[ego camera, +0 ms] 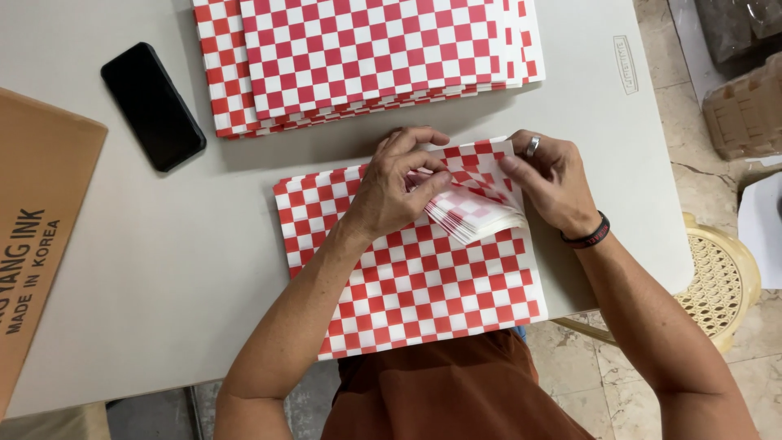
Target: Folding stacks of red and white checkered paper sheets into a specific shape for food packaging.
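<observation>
Hands: two | left hand (397,189) pinches folded corner of checkered paper stack (407,269) at near desk (163,269) edge | right hand (552,183) grips same corner | second stack (366,57) behind | one phone (152,106)

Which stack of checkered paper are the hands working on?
The nearer stack, at the table's front edge; both hands lift its top corner. The far stack lies untouched.

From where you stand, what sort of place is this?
Likely a small packing or food-prep workroom: stacks of red-and-white checkered paper sheets cover a plain work table, beside a cardboard carton.
</observation>
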